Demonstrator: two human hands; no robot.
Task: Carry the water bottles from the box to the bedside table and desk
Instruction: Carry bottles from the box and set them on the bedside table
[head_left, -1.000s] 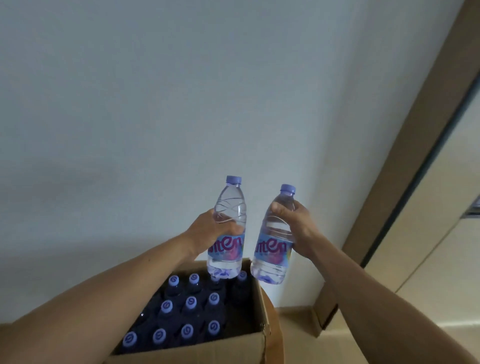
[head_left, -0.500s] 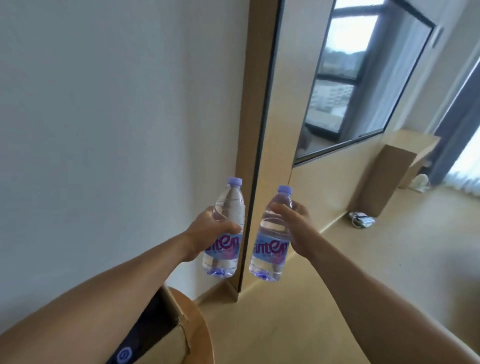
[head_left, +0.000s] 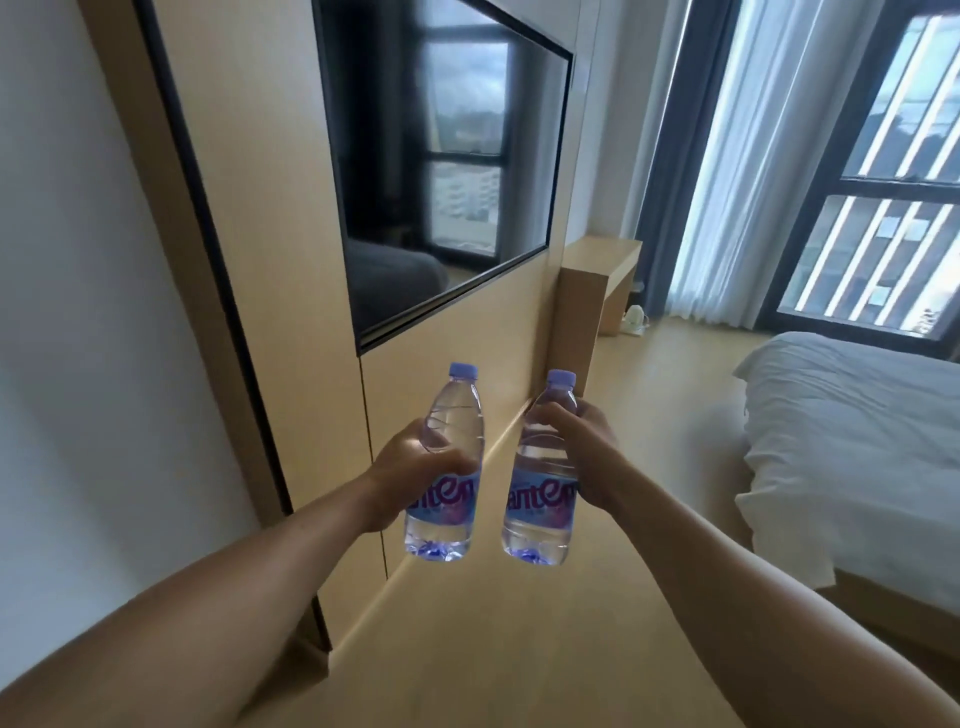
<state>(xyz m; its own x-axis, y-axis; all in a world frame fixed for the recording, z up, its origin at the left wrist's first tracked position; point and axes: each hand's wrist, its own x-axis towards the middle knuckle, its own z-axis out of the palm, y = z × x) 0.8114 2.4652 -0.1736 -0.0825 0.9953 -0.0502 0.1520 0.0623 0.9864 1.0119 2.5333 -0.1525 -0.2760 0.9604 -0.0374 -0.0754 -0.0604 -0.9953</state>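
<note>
Both arms reach forward; left hand and right hand each have fingers wrapped around an upright water bottle, the two held side by side.

Two water bottles, one wall screen, one bed, seemingly one desk.

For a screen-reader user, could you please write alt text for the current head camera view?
Seen from above, a person's left hand and right hand each hold an upright, capped water bottle, left bottle and right bottle, out over a wooden floor. A dark wall-mounted screen is to the left, a white bed to the right, curtained windows ahead.
</note>
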